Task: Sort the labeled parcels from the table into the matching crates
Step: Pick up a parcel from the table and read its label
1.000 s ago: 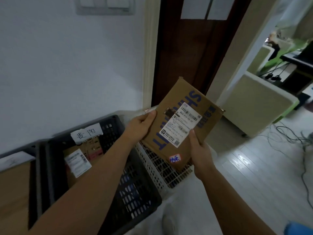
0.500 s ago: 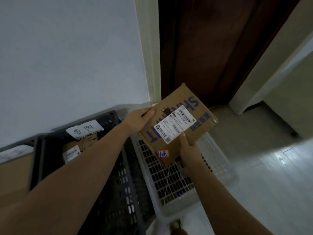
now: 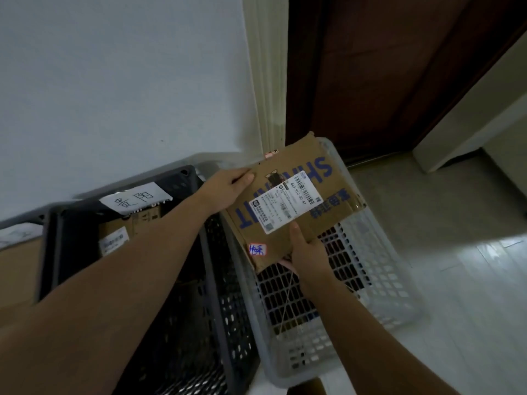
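Both arms are bare along all that shows: the left forearm point(image 3: 128, 266) and the right forearm point(image 3: 356, 323). The left hand point(image 3: 228, 189) and right hand point(image 3: 308, 252) are bare too. The thumbnails seem short, though the dim light blurs them.

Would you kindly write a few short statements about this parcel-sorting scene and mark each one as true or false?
1. The left hand and the right hand both hold the cardboard parcel. True.
2. The dark crate contains a second parcel. True.
3. The cardboard parcel is held over the dark crate. False: it is over the white crate.
4. The handwritten paper tag is on the white crate. False: it sits on the dark crate's far rim.
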`<action>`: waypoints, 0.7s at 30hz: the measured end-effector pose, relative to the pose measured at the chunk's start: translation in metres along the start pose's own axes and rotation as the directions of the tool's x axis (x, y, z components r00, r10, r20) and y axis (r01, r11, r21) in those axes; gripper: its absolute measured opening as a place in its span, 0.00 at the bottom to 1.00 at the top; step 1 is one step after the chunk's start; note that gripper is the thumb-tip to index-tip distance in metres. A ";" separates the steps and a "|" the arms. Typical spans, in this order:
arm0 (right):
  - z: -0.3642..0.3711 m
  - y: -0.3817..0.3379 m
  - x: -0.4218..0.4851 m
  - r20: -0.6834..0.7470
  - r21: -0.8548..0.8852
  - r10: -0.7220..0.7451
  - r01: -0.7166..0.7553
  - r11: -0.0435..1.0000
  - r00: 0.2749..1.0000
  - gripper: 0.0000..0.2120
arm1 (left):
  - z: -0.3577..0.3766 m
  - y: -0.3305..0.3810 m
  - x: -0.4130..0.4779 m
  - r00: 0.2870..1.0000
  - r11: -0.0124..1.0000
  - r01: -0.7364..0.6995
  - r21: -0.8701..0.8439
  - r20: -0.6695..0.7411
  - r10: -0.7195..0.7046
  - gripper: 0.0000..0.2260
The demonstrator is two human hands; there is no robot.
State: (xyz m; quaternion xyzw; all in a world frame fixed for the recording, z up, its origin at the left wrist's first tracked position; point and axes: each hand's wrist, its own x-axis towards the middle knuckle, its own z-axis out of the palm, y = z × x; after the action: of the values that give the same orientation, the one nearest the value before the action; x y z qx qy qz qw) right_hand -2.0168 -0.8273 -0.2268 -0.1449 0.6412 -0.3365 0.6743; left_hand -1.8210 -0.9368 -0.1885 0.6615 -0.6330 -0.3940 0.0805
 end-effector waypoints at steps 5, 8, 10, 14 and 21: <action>0.000 0.005 0.020 -0.010 0.022 0.018 -0.018 1.000 1.000 0.11 | 0.013 -0.013 0.027 1.000 0.999 0.016 0.047 0.019 -0.017 0.19; 0.001 0.007 0.030 0.010 0.077 0.055 -0.055 0.996 0.998 0.08 | 0.018 -0.010 0.039 1.000 0.991 0.009 0.131 0.012 -0.011 0.19; 0.002 0.011 0.040 0.023 0.137 0.089 -0.091 0.986 0.996 0.09 | 0.022 -0.009 0.050 1.000 0.976 0.011 0.217 0.015 -0.015 0.20; 0.008 0.016 0.061 0.015 0.194 0.139 -0.139 0.971 0.990 0.21 | 0.037 -0.010 0.071 1.000 0.956 0.000 0.294 0.010 -0.004 0.19; 0.017 0.027 0.093 -0.033 0.147 0.196 -0.190 0.971 0.980 0.21 | 0.062 -0.029 0.090 0.996 0.926 0.080 0.368 0.001 -0.086 0.26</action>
State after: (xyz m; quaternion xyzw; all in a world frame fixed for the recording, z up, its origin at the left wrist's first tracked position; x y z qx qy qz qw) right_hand -1.9978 -0.8714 -0.3128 -0.0252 0.6422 -0.3177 0.6972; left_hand -1.8477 -0.9883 -0.2859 0.6876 -0.6677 -0.2774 -0.0671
